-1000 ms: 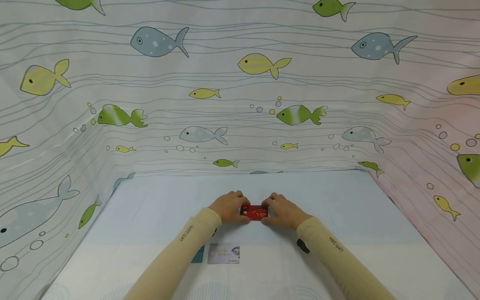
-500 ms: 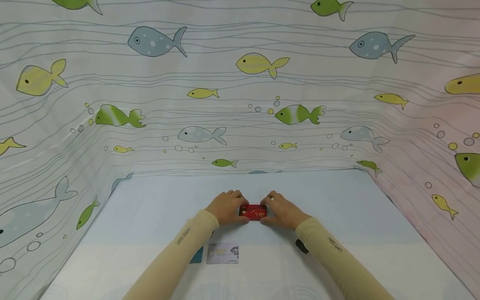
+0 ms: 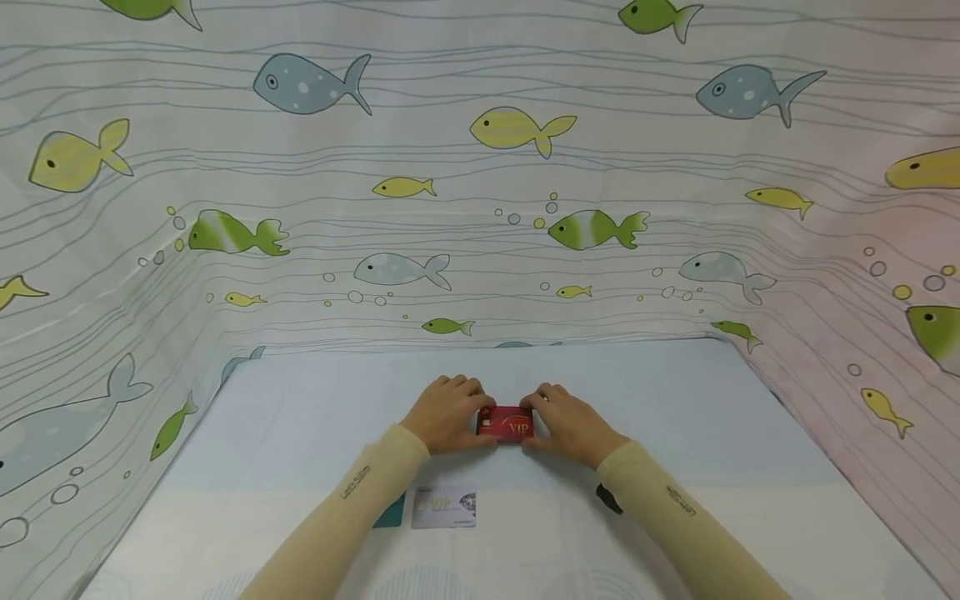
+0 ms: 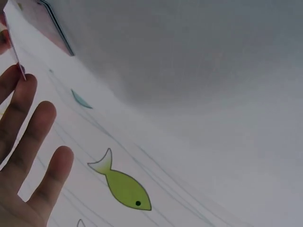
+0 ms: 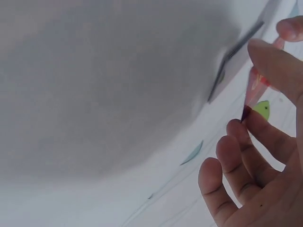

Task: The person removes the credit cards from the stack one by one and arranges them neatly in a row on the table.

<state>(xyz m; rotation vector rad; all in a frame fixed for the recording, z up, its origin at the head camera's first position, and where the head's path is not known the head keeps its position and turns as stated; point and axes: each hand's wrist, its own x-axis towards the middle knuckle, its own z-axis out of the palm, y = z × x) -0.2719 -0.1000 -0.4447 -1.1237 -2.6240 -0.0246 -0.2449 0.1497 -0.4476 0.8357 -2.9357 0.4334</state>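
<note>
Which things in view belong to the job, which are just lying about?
Part of the job:
red rectangular VIP card, ends held by the left hand and right hand

Apparently just lying about:
silver-grey rectangular VIP card, untouched
teal card, partly hidden

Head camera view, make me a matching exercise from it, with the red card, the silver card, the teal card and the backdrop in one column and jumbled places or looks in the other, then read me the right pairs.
Column one
1. red card
2. silver card
3. teal card
4. backdrop

Column two
A. partly hidden behind the left sleeve
B. printed with green, yellow and blue fish
C. held between the left hand and the right hand
D. marked VIP and apart from both hands

Right pairs: 1-C, 2-D, 3-A, 4-B.
</note>
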